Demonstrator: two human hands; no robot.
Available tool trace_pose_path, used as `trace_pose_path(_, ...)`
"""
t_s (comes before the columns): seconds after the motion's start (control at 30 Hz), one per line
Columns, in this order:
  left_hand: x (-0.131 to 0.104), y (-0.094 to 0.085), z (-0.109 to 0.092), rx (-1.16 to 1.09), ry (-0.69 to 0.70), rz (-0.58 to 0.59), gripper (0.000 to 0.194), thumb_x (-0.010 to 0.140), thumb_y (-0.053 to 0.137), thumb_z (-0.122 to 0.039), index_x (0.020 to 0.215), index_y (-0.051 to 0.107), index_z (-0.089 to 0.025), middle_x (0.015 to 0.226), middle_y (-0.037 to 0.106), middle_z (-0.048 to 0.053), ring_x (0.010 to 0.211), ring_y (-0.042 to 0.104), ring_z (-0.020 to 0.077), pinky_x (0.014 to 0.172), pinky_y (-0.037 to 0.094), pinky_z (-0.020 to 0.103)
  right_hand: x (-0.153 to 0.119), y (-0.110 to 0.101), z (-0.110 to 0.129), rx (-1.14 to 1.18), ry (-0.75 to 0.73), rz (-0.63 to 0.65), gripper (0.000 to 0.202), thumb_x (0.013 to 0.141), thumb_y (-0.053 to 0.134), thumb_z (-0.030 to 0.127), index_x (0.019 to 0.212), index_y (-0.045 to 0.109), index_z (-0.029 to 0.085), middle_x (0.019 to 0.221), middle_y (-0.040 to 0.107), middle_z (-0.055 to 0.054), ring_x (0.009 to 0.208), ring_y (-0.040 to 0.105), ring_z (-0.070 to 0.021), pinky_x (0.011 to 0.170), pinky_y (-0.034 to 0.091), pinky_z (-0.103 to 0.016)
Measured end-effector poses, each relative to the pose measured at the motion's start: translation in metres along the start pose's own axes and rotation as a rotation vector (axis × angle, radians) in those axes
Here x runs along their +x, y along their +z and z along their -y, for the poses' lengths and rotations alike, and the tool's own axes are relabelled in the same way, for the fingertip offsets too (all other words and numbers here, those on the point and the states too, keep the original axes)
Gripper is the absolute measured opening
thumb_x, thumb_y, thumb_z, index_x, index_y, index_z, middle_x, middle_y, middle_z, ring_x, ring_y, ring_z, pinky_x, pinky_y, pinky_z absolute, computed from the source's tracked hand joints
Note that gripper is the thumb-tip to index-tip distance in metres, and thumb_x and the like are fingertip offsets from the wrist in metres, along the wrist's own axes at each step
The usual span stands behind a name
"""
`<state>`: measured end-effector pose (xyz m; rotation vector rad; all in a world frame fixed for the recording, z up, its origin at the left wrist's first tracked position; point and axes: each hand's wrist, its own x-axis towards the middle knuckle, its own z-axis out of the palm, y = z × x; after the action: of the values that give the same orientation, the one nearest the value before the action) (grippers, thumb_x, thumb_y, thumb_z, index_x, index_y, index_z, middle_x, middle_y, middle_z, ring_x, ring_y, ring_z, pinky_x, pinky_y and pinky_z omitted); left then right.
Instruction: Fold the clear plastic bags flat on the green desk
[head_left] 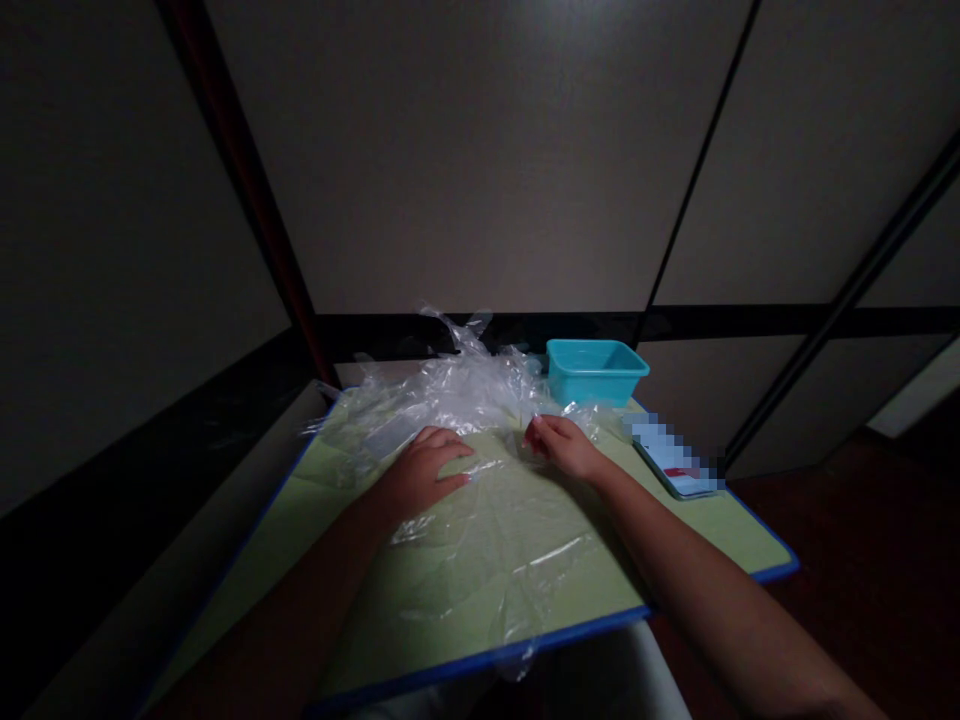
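Note:
A thin clear plastic bag (487, 560) lies spread on the table, its near end hanging over the front edge. My left hand (431, 472) rests on the bag's left side, palm down, with thumb and fingers apart. Opposite it, my right hand (566, 447) has its fingertips pinched together on the bag's far right part. The exact bit of plastic between those fingers is partly hidden. Behind both hands sits a crumpled heap of clear plastic bags (465, 388), some of it sticking up at the back.
At the back right of the yellow-green, blue-edged table (277, 570) stands a turquoise plastic basket (596, 388). A phone (675, 462) with its screen lit lies near the right edge. Light panels (480, 160) rise right behind the table. The surroundings are dim.

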<state>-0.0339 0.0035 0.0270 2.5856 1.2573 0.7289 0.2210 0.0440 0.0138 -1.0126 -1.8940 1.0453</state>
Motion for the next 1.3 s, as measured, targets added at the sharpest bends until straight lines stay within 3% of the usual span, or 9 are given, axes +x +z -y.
trace_pose_path(0.1, -0.003, 0.004, 0.003, 0.116, 0.015, 0.061, 0.042, 0.079, 0.058, -0.042, 0.116, 0.059, -0.023, 0.126, 0.052, 0.008, 0.121, 0.038, 0.0257, 0.102, 0.029, 0.040, 0.000, -0.004, 0.002, -0.199, -0.097, -0.102, 0.050, 0.086, 0.035, 0.057, 0.069, 0.056, 0.015, 0.060, 0.050, 0.000, 0.056, 0.045, -0.0115, 0.052, 0.035, -0.023)
trace_pose_path(0.2, -0.005, 0.007, 0.003, 0.149, -0.015, 0.135, 0.047, 0.082, 0.054, -0.045, 0.123, 0.054, -0.022, 0.136, 0.045, 0.008, 0.129, 0.030, 0.0268, 0.106, 0.023, 0.043, -0.002, -0.003, 0.005, -0.263, -0.114, -0.056, 0.041, 0.084, 0.044, 0.050, 0.064, 0.052, 0.016, 0.056, 0.045, 0.002, 0.053, 0.042, -0.0100, 0.048, 0.031, -0.021)
trace_pose_path(0.4, -0.005, 0.004, -0.003, 0.150, -0.069, 0.220, 0.046, 0.083, 0.052, -0.048, 0.124, 0.052, -0.028, 0.138, 0.044, 0.004, 0.132, 0.027, 0.0253, 0.107, 0.017, 0.047, -0.004, 0.004, 0.007, 0.148, 0.112, 0.196, 0.044, 0.082, 0.042, 0.056, 0.076, 0.054, 0.014, 0.057, 0.053, 0.001, 0.039, 0.048, -0.0097, 0.038, 0.037, -0.022)
trace_pose_path(0.6, -0.003, 0.003, -0.005, 0.121, -0.013, 0.233, 0.042, 0.080, 0.056, -0.048, 0.118, 0.058, -0.029, 0.132, 0.050, 0.002, 0.131, 0.029, 0.0211, 0.107, 0.024, 0.035, -0.002, 0.004, 0.003, 0.314, 0.160, 0.197, 0.048, 0.089, 0.030, 0.054, 0.083, 0.055, 0.013, 0.061, 0.058, -0.001, 0.035, 0.052, -0.0107, 0.033, 0.040, -0.022)
trace_pose_path(0.7, -0.002, 0.001, -0.006, 0.149, -0.048, 0.215, 0.049, 0.077, 0.058, -0.051, 0.120, 0.057, -0.028, 0.139, 0.042, 0.003, 0.132, 0.027, 0.0239, 0.107, 0.023, 0.039, -0.002, 0.006, 0.001, 0.303, 0.207, 0.191, 0.046, 0.092, 0.026, 0.048, 0.082, 0.055, 0.013, 0.058, 0.057, 0.000, 0.033, 0.052, -0.0110, 0.032, 0.041, -0.022)
trace_pose_path(0.8, -0.002, 0.000, -0.003, 0.252, -0.167, 0.124, 0.048, 0.083, 0.050, -0.049, 0.125, 0.051, -0.027, 0.145, 0.032, 0.006, 0.135, 0.019, 0.0266, 0.108, 0.016, 0.047, -0.001, 0.007, -0.001, 0.306, 0.244, 0.177, 0.046, 0.094, 0.023, 0.045, 0.082, 0.055, 0.013, 0.056, 0.057, 0.000, 0.033, 0.052, -0.0110, 0.031, 0.041, -0.021)
trace_pose_path(0.9, -0.004, 0.002, 0.002, 0.328, -0.232, 0.088, 0.041, 0.089, 0.040, -0.044, 0.128, 0.047, -0.034, 0.149, 0.022, 0.003, 0.138, 0.006, 0.0274, 0.106, 0.011, 0.053, -0.001, 0.008, -0.004, 0.311, 0.247, 0.180, 0.047, 0.095, 0.022, 0.043, 0.083, 0.056, 0.013, 0.056, 0.057, 0.000, 0.033, 0.053, -0.0111, 0.031, 0.041, -0.021)
trace_pose_path(1.07, -0.009, 0.010, 0.004, 0.347, -0.305, 0.204, 0.051, 0.080, 0.049, -0.056, 0.129, 0.037, -0.048, 0.151, 0.001, -0.002, 0.135, -0.009, 0.0380, 0.097, 0.005, 0.069, 0.000, 0.009, -0.007, 0.325, 0.260, 0.190, 0.048, 0.095, 0.019, 0.043, 0.083, 0.055, 0.014, 0.055, 0.057, 0.000, 0.032, 0.053, -0.0113, 0.030, 0.039, -0.020)
trace_pose_path(1.3, -0.007, 0.006, -0.006, 0.322, -0.306, 0.285, 0.059, 0.076, 0.051, -0.061, 0.130, 0.031, -0.050, 0.151, -0.005, 0.000, 0.135, -0.008, 0.0372, 0.097, 0.004, 0.068, -0.002, 0.009, 0.003, 0.284, 0.320, 0.183, 0.051, 0.096, 0.015, 0.043, 0.082, 0.054, 0.014, 0.052, 0.056, 0.000, 0.034, 0.056, -0.0127, 0.031, 0.039, -0.019)
